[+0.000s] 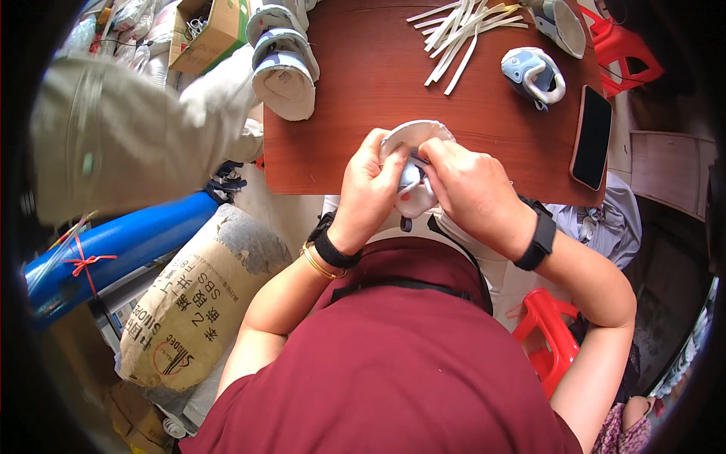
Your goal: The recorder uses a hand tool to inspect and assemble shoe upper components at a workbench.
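A small white and light-blue shoe upper (415,198) is between my two hands at the near edge of the table, over my lap. My left hand (367,181) grips its left side, with the thumb pressed on it. On the other side my right hand (473,185) pinches the upper's opening, fingers bent inward. The wide pale flap stands up beyond the fingers. My fingertips partly cover the inside of the upper, so any small piece there is hidden. Further off on the table sits a similar blue and white shoe upper (532,76) with a padded white collar.
The brown table (363,83) bears a pile of white strips (461,34), a stack of shoe uppers (284,76), and a phone (591,138) at the right edge. A person's blurred pale-clothed leg (136,136), a blue roll (128,246) and a sack (204,303) are at left; a red stool (546,333) at right.
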The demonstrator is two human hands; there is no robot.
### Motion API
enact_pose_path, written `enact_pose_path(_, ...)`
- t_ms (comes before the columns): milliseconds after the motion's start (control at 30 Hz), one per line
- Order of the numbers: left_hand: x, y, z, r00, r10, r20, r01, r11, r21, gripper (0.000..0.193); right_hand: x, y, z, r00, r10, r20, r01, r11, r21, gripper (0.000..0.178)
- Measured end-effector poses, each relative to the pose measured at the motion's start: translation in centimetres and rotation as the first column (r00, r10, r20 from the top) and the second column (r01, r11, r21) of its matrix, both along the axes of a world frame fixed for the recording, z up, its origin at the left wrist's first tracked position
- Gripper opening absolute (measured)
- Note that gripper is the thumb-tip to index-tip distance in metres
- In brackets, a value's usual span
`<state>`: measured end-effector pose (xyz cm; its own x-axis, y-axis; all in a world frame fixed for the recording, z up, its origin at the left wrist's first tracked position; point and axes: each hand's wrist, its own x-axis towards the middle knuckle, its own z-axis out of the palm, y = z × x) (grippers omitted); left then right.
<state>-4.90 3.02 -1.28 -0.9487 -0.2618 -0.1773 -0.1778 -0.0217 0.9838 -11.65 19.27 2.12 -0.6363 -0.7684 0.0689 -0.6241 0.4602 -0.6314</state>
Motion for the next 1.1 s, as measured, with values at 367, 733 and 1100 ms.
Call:
enact_pose_path(367,-0.4,-0.7,1.7,0.979,-0.048,0.197,-0.048,0.888,0.457,0.022,0.8,2.4,0.8,0.987,-0.107,0.123,0.127,0.978,-0.166,0.021)
enact_pose_path(733,0.0,-0.4,2.6,0.978,-0.119,0.169,0.036,0.901,0.431,0.024,-0.4,1.1,0.4,0.979,-0.194,0.066,0.200,0.975,-0.100,0.019)
enact_pose_path(1100,0.0,-0.8,2.5,0.971,-0.189,0.145,0.108,0.892,0.439,0.025,-2.2,2.1,0.9,0.705,-0.056,0.707,0.234,0.959,-0.158,0.016)
